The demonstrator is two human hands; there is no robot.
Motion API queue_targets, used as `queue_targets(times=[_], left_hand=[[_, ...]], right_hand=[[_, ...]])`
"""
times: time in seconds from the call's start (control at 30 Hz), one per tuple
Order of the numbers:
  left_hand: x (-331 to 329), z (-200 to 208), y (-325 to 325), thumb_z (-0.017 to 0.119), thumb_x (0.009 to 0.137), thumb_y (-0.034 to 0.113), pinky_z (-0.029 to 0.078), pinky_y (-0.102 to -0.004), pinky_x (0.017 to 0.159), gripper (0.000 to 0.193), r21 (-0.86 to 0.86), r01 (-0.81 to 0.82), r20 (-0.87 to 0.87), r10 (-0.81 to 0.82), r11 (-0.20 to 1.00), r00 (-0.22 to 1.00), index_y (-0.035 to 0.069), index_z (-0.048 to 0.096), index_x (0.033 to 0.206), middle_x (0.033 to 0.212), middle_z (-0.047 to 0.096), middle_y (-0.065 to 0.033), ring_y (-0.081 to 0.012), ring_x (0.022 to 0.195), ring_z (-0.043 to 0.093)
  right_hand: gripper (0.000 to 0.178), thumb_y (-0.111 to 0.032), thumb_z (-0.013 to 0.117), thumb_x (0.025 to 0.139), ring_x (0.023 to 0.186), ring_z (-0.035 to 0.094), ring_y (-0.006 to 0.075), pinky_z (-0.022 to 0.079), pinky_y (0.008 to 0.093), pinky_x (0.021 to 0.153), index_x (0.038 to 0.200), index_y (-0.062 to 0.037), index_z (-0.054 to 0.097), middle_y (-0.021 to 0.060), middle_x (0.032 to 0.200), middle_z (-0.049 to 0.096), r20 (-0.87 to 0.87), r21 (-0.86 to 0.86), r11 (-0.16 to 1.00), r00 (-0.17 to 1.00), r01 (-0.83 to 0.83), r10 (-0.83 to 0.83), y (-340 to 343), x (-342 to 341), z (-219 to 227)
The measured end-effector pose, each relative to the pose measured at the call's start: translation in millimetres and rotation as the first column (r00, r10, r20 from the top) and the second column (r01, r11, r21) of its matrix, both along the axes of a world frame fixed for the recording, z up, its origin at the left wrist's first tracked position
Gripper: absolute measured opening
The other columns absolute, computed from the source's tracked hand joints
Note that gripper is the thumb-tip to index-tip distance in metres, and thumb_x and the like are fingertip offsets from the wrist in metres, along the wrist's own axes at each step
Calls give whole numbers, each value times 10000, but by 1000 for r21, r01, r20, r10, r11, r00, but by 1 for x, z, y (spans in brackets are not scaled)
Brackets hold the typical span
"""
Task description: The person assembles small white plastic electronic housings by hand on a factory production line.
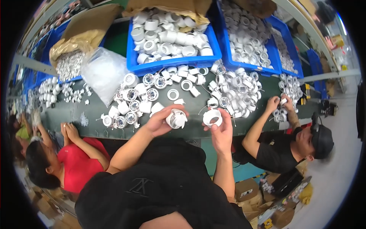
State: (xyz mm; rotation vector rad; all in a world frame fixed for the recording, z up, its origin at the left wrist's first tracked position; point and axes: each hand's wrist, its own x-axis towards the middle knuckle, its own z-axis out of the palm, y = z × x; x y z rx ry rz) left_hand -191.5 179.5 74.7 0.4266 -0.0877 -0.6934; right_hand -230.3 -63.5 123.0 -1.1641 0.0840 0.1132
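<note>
My left hand is closed around a white lamp housing with a clear, shiny end and small tabs at its rim. To its right, my right hand grips a white plastic ring, its round opening turned up. The two parts are held apart over the near edge of the table. Beyond my hands, a loose white ring lies on the green tabletop. Left of it is a pile of lamp housings, several showing round silvery ends. A pile of white fittings lies to the right.
Blue bins of white plastic parts line the table's far side. A clear plastic bag leans at the left bin. A person in red sits at my left; another in a black cap works at my right, handling a white part.
</note>
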Motion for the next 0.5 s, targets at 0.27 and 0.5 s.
queue_targets(times=[0.27, 0.5], left_hand=[[-11, 24, -14, 409, 1042, 270, 537, -349, 788, 341, 307, -317, -197, 386, 897, 901, 5, 624, 1024, 939, 665, -107, -199, 849, 658], [-16, 46, -22, 420, 1039, 237, 472, -266, 765, 318, 420, -462, 39, 493, 781, 869, 17, 625, 937, 915, 646, -53, -111, 823, 594]], right_hand=[[413, -17, 696, 831, 1151, 569, 267, 464, 372, 975, 1226, -9, 577, 158, 1314, 530, 155, -569, 821, 975, -41, 157, 57, -5, 44], [417, -11, 772, 735, 1049, 628, 309, 528, 374, 866, 1132, -45, 648, 154, 1210, 587, 357, -845, 500, 898, 192, 258, 91, -11, 71]])
